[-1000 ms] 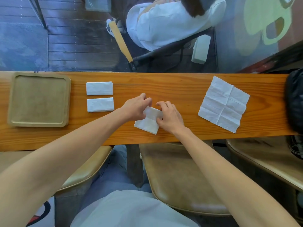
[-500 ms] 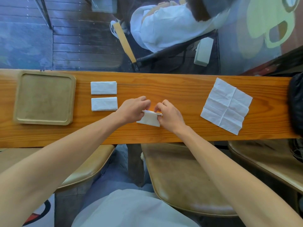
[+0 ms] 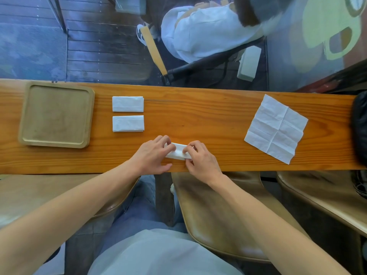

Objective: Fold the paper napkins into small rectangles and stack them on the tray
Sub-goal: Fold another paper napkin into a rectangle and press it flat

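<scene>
While pinched at both ends by left hand and right hand, folded napkin lay mid-counter, lower centre: light, soft, tearable; best held by edges.

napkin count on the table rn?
4. Two folded napkins beside the tray, none on it; one being folded under both hands; one unfolded napkin at right. None seem hidden.

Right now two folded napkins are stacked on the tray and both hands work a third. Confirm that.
Wrong on one point: the head view shows the two folded napkins on the table beside the tray, not on it. Both hands do work a third napkin.
</scene>
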